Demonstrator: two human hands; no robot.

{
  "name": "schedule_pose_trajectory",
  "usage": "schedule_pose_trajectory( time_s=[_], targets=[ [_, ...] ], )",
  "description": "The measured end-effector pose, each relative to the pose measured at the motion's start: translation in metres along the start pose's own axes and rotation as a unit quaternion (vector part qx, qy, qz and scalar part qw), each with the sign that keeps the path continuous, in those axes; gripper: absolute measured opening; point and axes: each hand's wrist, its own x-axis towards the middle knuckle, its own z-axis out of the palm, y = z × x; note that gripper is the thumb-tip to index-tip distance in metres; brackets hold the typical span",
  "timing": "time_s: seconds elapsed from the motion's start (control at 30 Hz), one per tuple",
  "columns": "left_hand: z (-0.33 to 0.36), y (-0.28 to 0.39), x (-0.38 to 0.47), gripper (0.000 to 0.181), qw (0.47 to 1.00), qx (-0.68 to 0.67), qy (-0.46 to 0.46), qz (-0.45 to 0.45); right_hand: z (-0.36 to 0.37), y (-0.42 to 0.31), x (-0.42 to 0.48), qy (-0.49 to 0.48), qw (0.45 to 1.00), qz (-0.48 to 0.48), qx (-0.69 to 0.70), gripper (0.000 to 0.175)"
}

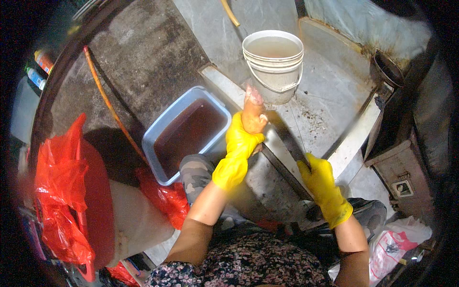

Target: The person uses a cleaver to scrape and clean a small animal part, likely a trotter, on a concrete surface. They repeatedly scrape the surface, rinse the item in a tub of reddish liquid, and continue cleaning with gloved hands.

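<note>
My left hand (239, 143), in a yellow rubber glove, grips a piece of raw, skin-on meat (253, 113) that looks like a pig's trotter. Its pale pink end points up and away from me. My right hand (321, 183), gloved the same way, holds a knife (287, 138) with a broad dark blade, blurred by motion. The blade's tip is close to the right side of the meat; whether they touch I cannot tell. Left of my left hand is a light-blue plastic basin (147, 143) of dark reddish-brown liquid.
Beyond the meat stands a white bucket (274, 80) of cloudy water. A low ledge (224, 84) crosses the floor. An orange hose (107, 98) runs to the basin. Red plastic bags (61, 179) cover a red-lidded container (98, 193) at left. A dark pot (387, 68) stands right.
</note>
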Motion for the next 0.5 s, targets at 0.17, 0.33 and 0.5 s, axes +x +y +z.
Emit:
schedule_pose_trajectory(
  time_s=[0.17,0.33,0.5],
  targets=[
    [-0.005,0.000,0.000,0.053,0.994,-0.088,-0.059,-0.037,-0.006,0.017,0.014,0.144,0.965,0.179,0.129,0.018],
    [-0.017,-0.008,0.005,0.066,0.939,-0.258,-0.224,-0.041,-0.009,0.010,0.013,0.046,0.975,0.167,0.137,0.017],
    [-0.020,-0.010,-0.002,0.078,0.900,-0.324,-0.290,-0.030,-0.022,-0.021,0.010,0.027,0.980,0.083,0.177,0.017]
  ],
)
